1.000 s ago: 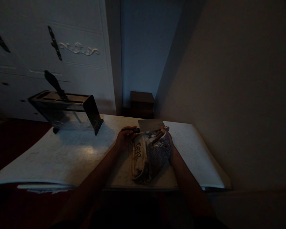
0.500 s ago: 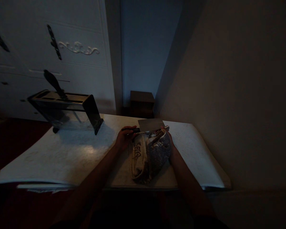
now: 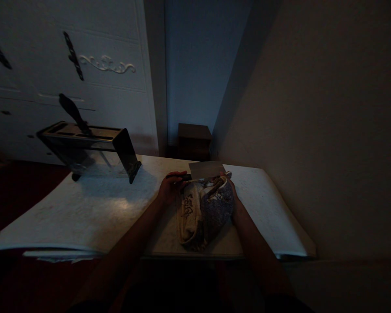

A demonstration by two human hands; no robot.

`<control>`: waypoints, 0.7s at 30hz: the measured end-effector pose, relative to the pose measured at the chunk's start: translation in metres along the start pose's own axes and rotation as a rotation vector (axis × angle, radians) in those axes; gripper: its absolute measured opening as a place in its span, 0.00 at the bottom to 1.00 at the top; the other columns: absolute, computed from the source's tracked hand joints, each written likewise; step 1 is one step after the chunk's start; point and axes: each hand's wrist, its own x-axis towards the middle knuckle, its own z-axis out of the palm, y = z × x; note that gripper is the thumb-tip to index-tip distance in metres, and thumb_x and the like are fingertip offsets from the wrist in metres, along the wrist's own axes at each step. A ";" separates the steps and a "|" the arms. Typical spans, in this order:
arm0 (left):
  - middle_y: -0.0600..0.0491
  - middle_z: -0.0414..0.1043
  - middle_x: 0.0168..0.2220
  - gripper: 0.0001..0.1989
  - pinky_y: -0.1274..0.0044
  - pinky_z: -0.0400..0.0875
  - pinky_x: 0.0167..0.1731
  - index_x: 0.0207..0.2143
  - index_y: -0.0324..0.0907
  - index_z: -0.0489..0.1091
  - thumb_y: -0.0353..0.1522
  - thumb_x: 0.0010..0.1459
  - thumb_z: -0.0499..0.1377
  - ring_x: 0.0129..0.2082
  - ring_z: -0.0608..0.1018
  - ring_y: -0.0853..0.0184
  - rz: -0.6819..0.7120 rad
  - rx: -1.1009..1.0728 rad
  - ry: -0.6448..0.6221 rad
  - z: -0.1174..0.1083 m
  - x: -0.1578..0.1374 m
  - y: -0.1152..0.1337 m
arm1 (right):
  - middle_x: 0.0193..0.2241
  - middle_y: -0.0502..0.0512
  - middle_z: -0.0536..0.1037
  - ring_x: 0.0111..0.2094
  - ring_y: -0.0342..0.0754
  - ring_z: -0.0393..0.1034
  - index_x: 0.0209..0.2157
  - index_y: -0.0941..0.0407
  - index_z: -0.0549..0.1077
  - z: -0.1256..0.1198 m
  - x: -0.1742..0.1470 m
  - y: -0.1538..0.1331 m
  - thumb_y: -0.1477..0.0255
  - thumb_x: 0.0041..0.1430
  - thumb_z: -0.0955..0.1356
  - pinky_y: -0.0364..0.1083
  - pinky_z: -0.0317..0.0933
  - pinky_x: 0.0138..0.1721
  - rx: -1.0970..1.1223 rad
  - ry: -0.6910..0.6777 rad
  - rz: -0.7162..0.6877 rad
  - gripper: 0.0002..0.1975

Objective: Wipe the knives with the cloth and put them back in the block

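My left hand point(image 3: 170, 188) is closed round the dark handle of a cleaver point(image 3: 206, 169), whose broad grey blade points to the right. A bunched towel point(image 3: 204, 213), part beige with dark markings and part dark grey, hangs below the blade. My right hand point(image 3: 233, 191) grips the towel at its right side, near the blade's far end. Some of its fingers are hidden behind the cloth. The towel's upper edge lies against the blade's lower edge.
A knife block point(image 3: 94, 139) with clear sides stands at the table's left, one black-handled knife point(image 3: 72, 113) in it. The pale table point(image 3: 117, 213) meets a wall point(image 3: 329, 130) on the right. Behind are a white cabinet point(image 3: 111, 104) and a small brown box-like piece point(image 3: 194, 135).
Almost nothing differs. The towel's folds have shifted very slightly near my right hand, while both hands and the cleaver stay in place.
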 end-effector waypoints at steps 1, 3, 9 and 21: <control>0.52 0.79 0.36 0.11 0.81 0.77 0.28 0.24 0.38 0.70 0.17 0.39 0.59 0.32 0.80 0.67 -0.001 -0.001 -0.003 0.000 0.000 0.000 | 0.26 0.53 0.80 0.24 0.48 0.74 0.35 0.56 0.75 0.000 0.000 0.000 0.59 0.52 0.70 0.46 0.71 0.31 0.003 -0.003 0.003 0.15; 0.51 0.79 0.37 0.11 0.81 0.77 0.28 0.25 0.38 0.70 0.17 0.40 0.58 0.32 0.80 0.67 0.008 -0.001 -0.010 0.000 0.000 0.000 | 0.25 0.53 0.80 0.23 0.47 0.73 0.33 0.56 0.75 0.002 -0.001 -0.001 0.61 0.52 0.70 0.46 0.71 0.30 0.014 0.021 0.000 0.13; 0.50 0.78 0.37 0.11 0.80 0.78 0.30 0.26 0.38 0.70 0.16 0.41 0.58 0.34 0.80 0.66 0.022 0.009 -0.008 0.000 -0.001 0.000 | 0.25 0.53 0.80 0.24 0.47 0.74 0.33 0.56 0.75 0.005 -0.002 -0.003 0.60 0.50 0.71 0.45 0.71 0.31 0.023 0.025 0.026 0.14; 0.49 0.78 0.38 0.10 0.81 0.77 0.29 0.25 0.37 0.71 0.17 0.40 0.59 0.34 0.80 0.66 0.025 0.007 -0.020 -0.001 0.000 0.000 | 0.22 0.53 0.78 0.21 0.46 0.71 0.29 0.56 0.74 0.007 -0.005 -0.003 0.61 0.55 0.69 0.45 0.69 0.27 -0.005 0.051 -0.007 0.12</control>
